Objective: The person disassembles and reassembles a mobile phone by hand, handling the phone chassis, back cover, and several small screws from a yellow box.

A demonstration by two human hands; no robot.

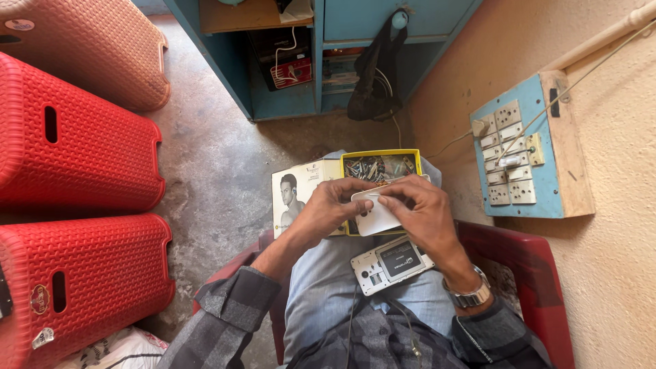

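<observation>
Our left hand (326,207) grips a white cover (374,217). Our right hand (424,212) pinches its top edge. An opened phone (391,263) lies on our lap.

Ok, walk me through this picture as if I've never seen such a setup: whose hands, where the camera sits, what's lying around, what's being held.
There is no machine here: a person seated on a red plastic chair wears one camera on the head, looking down at their own lap. The left hand and the right hand together hold a small white plastic phone cover in a pinching grip; a thin item between the fingers is too small to identify. On the lap lies an opened white mobile phone with a dark battery showing. Beyond it sits a yellow tin box of small metal parts beside a printed cardboard box. Red plastic stools stand to the left; a blue switchboard hangs on the right wall.
</observation>
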